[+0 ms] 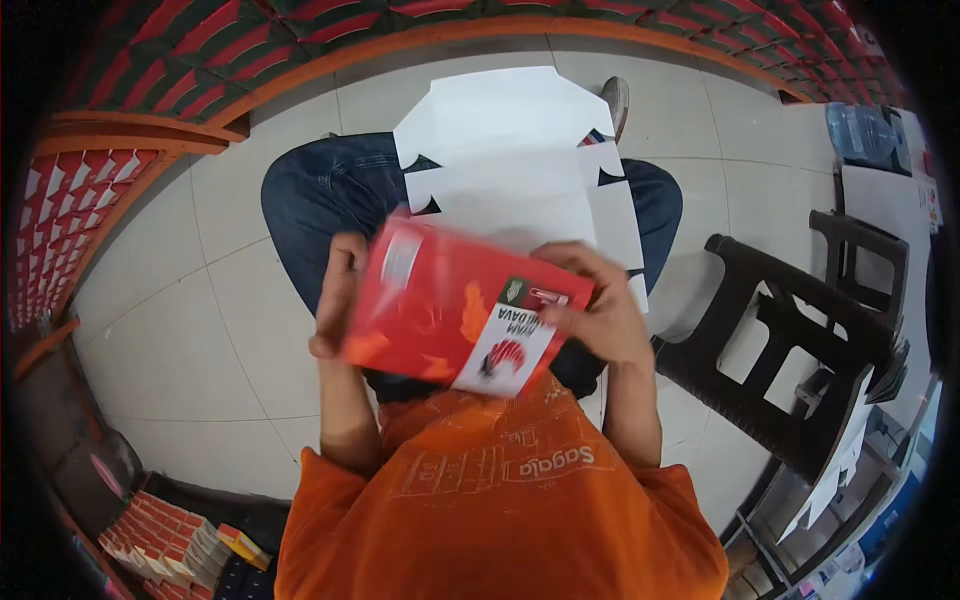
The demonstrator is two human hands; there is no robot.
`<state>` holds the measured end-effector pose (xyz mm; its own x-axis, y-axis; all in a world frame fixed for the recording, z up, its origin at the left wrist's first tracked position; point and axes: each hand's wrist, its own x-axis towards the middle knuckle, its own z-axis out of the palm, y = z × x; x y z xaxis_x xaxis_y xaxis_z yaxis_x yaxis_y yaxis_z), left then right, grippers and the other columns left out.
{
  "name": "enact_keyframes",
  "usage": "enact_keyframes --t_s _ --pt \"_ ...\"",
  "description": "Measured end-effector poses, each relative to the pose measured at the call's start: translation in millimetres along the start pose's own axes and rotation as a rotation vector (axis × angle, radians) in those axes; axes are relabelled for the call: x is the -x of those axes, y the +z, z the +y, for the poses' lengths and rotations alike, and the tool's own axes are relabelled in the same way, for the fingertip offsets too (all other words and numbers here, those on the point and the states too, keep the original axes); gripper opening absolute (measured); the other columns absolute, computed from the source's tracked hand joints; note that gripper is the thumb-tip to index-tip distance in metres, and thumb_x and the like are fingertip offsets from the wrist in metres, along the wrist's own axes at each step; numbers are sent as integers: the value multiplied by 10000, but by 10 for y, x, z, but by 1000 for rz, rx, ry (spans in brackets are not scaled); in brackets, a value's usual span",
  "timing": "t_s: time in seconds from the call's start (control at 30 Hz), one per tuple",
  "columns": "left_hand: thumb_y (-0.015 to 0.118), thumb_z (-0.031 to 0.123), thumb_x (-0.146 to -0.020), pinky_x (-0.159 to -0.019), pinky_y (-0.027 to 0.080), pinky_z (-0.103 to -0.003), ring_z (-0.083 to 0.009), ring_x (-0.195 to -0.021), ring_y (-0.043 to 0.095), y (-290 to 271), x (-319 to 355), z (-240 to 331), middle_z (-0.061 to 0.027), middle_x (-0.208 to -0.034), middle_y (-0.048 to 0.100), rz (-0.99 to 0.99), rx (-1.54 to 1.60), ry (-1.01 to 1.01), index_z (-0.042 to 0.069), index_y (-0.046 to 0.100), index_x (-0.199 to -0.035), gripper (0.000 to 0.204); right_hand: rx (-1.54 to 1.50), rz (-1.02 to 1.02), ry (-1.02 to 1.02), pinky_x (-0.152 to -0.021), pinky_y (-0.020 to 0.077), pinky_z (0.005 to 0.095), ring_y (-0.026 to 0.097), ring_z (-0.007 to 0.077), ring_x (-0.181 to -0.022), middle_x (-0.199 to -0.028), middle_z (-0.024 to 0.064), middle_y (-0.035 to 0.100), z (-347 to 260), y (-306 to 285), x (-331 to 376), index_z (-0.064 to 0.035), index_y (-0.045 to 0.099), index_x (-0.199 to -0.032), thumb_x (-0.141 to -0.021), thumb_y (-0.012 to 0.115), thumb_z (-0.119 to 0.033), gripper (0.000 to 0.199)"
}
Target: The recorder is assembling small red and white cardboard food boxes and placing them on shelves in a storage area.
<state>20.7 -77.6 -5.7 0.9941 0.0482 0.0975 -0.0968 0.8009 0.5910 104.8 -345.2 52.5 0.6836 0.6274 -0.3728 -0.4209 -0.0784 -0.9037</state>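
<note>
A flat red carton (440, 305) with a white and green printed panel is held up in front of my chest, blurred by motion. My left hand (335, 290) grips its left edge and my right hand (598, 305) grips its right edge. Beneath it, a stack of flat white carton blanks (505, 150) lies across my lap, over blue jeans. My orange shirt fills the lower middle of the view.
A dark plastic chair (790, 340) stands at my right. Rows of red and green cartons (200, 70) curve along the back and left. Small red boxes (165, 540) sit at lower left. A water bottle (865, 135) lies at upper right on pale floor tiles.
</note>
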Motion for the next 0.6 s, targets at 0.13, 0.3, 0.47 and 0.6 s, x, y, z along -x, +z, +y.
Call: enact_keyframes --t_s 0.13,0.3,0.47,0.6 --pt "789 440 -725 -1063 334 -374 -255 -1277 424 153 194 62 -169 -1390 396 123 -873 -223 24 251 -1370 937 483 95 -402 -1020 387 336 514 268 -1192 -1247 166 532 103 33 -136 14 527 -1277 -750 758 -39 578" --pt "570 443 -918 -1100 279 -361 -227 -1318 377 -265 204 -6 -113 -1391 430 155 -690 -248 6 306 -1447 736 373 -46 -203 -1032 384 371 547 267 -1168 -1219 157 596 176 88 -8 33 528 -1272 -805 697 -81 509" --pt "581 370 -940 -898 475 -330 -206 -1011 565 -129 -272 -109 -116 -1268 519 349 -330 -156 33 380 -1367 580 -301 160 -506 -963 469 386 587 244 -1103 -1228 136 568 -879 500 -454 33 441 -1327 -878 617 -244 556" --pt "736 329 -809 -819 499 -383 -270 -927 572 552 -573 -1012 -180 -1166 507 268 -1130 -122 68 404 -1328 669 -169 74 -573 -630 586 395 671 273 -886 -1101 160 621 -2041 1319 -1208 35 459 -1255 -927 549 -283 466"
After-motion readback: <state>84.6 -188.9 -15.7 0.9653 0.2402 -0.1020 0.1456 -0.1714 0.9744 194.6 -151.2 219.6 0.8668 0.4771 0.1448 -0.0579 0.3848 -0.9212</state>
